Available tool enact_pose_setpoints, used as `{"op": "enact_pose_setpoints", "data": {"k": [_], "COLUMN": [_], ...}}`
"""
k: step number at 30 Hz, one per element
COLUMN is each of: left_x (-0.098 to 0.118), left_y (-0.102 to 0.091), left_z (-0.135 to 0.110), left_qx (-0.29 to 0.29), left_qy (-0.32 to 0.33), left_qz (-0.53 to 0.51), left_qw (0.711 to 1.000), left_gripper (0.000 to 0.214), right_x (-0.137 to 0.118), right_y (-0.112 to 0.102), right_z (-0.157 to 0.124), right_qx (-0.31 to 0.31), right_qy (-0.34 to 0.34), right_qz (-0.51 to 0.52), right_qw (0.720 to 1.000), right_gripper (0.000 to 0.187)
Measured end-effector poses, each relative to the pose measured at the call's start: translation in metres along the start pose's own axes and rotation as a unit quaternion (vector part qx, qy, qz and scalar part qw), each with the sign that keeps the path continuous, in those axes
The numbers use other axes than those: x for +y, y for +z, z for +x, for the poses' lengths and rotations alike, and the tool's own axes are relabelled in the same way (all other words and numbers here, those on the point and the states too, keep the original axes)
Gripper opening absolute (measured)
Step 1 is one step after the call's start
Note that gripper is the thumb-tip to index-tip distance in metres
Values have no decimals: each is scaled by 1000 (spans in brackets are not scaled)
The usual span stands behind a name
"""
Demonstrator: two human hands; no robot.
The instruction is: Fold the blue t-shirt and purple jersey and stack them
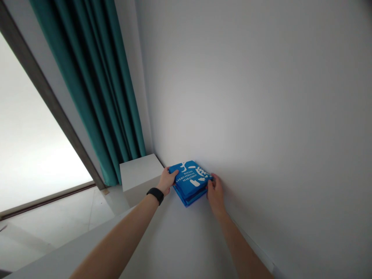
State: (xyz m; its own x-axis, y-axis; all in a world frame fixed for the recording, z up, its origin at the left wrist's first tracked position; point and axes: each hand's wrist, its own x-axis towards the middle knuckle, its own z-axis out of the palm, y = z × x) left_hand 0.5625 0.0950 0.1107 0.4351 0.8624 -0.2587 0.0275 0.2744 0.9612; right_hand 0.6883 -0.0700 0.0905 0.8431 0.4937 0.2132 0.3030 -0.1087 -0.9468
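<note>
A folded blue fabric item [190, 181] printed in white with "Dalian International Marathon" lies flat against a white surface, with several layers showing at its lower edge. My left hand [167, 181], with a black wristband [155, 195] on its wrist, grips the item's left edge. My right hand [215, 195] holds its right corner. Both hands hide small parts of the item's edges.
A white box [140, 179] stands just left of my left hand, beside a teal curtain [99, 85]. A pale wall [255, 108] fills the right. At the left are a bright window [31, 131] and a tiled floor [55, 221], below a white ledge [87, 236].
</note>
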Motion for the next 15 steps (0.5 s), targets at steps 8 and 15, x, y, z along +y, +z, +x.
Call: {"op": "enact_pose_setpoints", "data": {"k": [8,15], "left_x": [1,-1], "left_y": [0,-2], "left_z": [0,3], "left_qx": [4,3], "left_qy": [-1,1], "left_qz": [7,7], "left_qw": [1000,1000], "left_gripper": [39,43], "right_x": [-16,-11], "right_y": [6,7], "right_z": [-14,8], "right_qx": [23,-11], "right_qy": [242,285], "right_qz": [243,194], "right_qw": [939,939], "right_gripper": [34,37]}}
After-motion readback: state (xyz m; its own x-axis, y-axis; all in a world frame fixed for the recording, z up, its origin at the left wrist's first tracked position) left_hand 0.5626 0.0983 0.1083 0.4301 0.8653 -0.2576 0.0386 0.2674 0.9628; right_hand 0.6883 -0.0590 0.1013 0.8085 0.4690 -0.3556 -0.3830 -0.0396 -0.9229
